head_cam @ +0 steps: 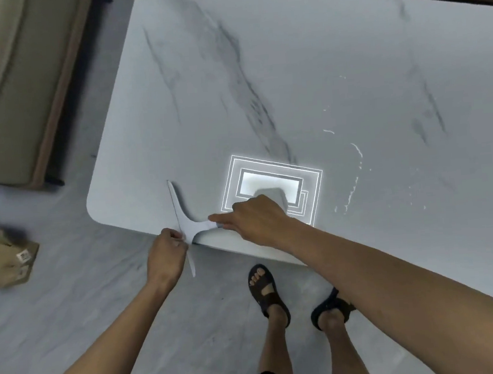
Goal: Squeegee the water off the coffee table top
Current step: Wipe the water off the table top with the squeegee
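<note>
A glossy, smooth, marble-look finish is being shown by the coffee table top (303, 62), pale grey with darker veins; a ceiling light is being mirrored in it near the edge, and thin streaks of water (357, 150) are being lit on the right. A smooth, matt, pale plastic look is being given by the squeegee (190, 226). A duller stone-like grey is being shown by the floor (71, 306). Brown cardboard (4, 261) is being seen at the left, and dark strapped sandals (266, 292) below.
</note>
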`<state>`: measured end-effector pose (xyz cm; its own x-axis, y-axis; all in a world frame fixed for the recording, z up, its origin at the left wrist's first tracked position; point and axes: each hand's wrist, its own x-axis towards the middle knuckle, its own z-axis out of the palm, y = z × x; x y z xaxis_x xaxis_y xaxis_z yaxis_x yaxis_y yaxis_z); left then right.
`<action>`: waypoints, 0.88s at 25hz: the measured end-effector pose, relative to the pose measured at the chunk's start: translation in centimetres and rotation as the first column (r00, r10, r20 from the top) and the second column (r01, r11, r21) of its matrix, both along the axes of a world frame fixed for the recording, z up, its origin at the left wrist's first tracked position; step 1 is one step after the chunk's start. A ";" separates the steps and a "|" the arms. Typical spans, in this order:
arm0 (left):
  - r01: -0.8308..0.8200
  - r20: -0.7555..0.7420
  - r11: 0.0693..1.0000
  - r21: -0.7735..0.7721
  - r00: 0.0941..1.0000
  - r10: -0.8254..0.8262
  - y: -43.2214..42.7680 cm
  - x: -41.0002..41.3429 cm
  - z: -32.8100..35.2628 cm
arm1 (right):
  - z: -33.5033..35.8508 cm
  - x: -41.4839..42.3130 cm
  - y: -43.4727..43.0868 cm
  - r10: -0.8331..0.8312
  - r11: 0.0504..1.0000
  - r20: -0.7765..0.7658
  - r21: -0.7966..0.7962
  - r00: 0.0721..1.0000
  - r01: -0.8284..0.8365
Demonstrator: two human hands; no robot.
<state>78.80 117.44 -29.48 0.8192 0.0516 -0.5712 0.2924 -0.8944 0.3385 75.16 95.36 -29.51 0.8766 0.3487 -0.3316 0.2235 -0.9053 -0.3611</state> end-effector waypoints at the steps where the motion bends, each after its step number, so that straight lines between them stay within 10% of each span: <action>1: 0.037 -0.014 0.999 0.001 0.999 -0.037 0.3 0.3 -0.2 | -0.2 0.3 -0.4 -0.016 1.000 0.006 -0.004 1.000 0.016; 14: 0.425 -0.193 0.900 -0.091 0.879 -0.435 -12.0 -5.1 -0.7 | 5.4 -20.5 -23.9 -0.508 0.851 -0.182 -0.260 0.842 0.457; 22: 0.304 -0.184 0.949 -0.088 0.931 -0.315 -17.7 -9.8 0.1 | 3.5 -20.0 -20.3 -0.288 0.957 -0.190 -0.013 0.939 0.291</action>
<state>68.96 99.78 -29.43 0.6631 -0.2242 -0.7142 0.0686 -0.9318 0.3563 55.12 75.10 -25.97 0.8628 0.0959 -0.4964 -0.1201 -0.9148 -0.3856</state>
